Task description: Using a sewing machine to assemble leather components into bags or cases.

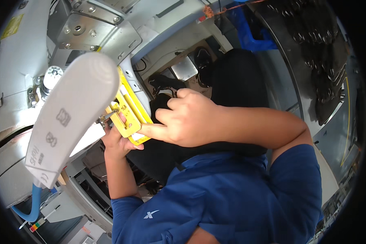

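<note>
A yellow slotted plate (125, 110) with handwritten marks lies on a white sewing machine bed, partly behind the lamp head. My left hand (115, 142) is at the plate's near end, beside the metal needle and foot parts (105, 116), its fingers closed around the edge and partly hidden. From the right, my right hand (189, 120) reaches across with its index finger stretched out, the tip touching the plate's near right corner. Its other fingers are loosely bent and apart; the thumb is hidden. A strip of white material (139, 137) shows beneath the yellow edge.
A large white lamp head (75, 110) on a blue flexible neck (32, 203) hangs close on the left. Behind it stand the machine's metal plate (79, 30) and white dial (53, 77). Dark pieces (319, 53) lie at the right, near a blue bin (254, 34).
</note>
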`<control>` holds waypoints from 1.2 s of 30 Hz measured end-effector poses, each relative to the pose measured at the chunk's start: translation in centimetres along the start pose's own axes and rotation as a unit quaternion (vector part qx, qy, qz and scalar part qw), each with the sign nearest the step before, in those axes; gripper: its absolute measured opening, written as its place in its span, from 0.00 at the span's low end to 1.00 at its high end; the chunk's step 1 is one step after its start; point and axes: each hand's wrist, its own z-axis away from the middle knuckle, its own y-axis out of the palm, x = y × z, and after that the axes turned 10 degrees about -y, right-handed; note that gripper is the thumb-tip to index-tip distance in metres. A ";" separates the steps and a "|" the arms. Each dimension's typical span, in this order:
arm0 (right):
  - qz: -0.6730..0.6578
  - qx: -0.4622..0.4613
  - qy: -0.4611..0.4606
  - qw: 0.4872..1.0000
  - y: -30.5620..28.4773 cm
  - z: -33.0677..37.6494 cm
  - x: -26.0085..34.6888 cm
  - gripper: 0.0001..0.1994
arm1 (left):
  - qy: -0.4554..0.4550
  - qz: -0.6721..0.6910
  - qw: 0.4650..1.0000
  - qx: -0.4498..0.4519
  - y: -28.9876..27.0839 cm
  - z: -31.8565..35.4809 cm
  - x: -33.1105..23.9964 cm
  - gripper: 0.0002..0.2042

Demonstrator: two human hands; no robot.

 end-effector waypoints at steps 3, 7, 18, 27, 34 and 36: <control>0.014 -0.019 0.026 0.999 0.3 0.1 0.6 0.13 | -0.055 -0.004 0.998 -0.002 0.0 1.1 0.2 0.52; 0.068 -0.060 0.050 0.995 0.6 0.1 2.2 0.13 | -0.035 -0.030 0.999 -0.017 -0.1 1.0 0.7 0.50; 0.166 -0.034 0.084 0.982 1.6 -0.9 4.7 0.18 | -0.153 0.071 0.985 0.022 0.5 1.1 0.6 0.43; 0.160 0.017 0.121 0.980 1.3 -1.8 5.6 0.21 | 0.040 -0.064 0.996 -0.048 1.0 -0.4 0.0 0.46; 0.121 0.045 0.079 0.988 -0.1 -1.5 5.9 0.26 | 0.029 0.015 0.998 -0.047 1.1 0.0 -0.4 0.37; 0.097 0.059 0.077 0.991 -1.1 -0.9 5.6 0.28 | 0.033 -0.009 0.999 -0.024 0.6 -0.2 -1.1 0.34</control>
